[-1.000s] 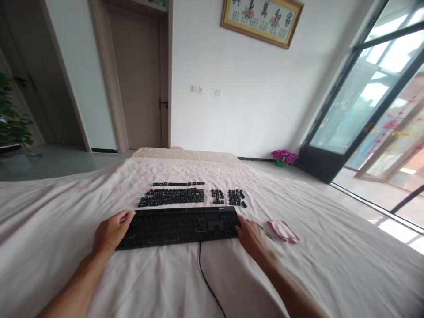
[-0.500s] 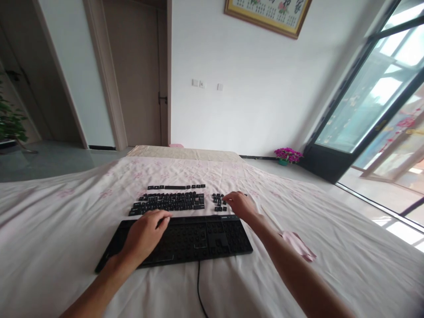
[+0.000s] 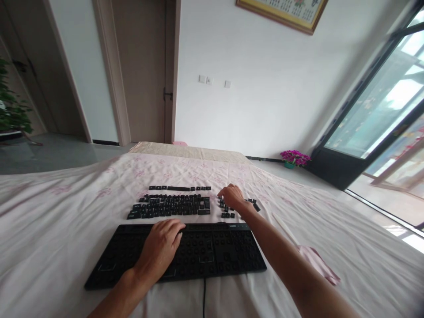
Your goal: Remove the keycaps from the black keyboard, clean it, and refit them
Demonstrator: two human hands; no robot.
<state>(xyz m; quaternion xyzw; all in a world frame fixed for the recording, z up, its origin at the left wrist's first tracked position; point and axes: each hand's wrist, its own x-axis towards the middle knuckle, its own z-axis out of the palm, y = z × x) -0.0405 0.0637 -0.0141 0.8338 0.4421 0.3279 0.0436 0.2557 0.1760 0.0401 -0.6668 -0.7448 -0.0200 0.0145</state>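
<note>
Head view: keyboard [image 3: 212,254] lies lengthwise left-right.

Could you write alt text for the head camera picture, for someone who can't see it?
A person's left hand rests on a black keyboard stripped of its keys, on a pale floral sheet. The right hand reaches to loose keys laid out in rows beyond it. A pink cloth lies to the right.

bed sheet [image 3: 66,221] | keyboard [image 3: 212,256] | loose keycaps [image 3: 172,206] | pink cloth [image 3: 319,263]
</note>
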